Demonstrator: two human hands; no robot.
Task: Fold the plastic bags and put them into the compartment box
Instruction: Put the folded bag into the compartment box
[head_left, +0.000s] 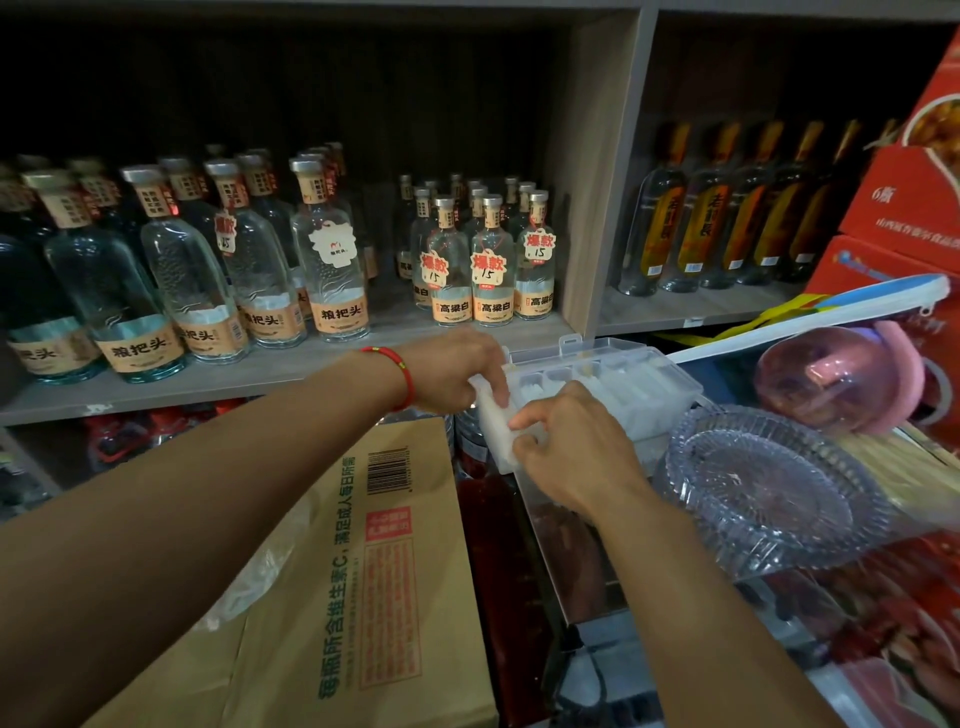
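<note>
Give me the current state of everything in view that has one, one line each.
Compartment box: lid open, folded bags in several slots.
Folded plastic bag: white, at the box's near-left edge, held by both hands.
Left hand: fingers pressing down on the bag.
Right hand: grip pinching the bag's near end.
Glass dish: upright, right of the box.
Cardboard carton: closed, below the arms.
Bottles: upright, capped, on the shelf.
</note>
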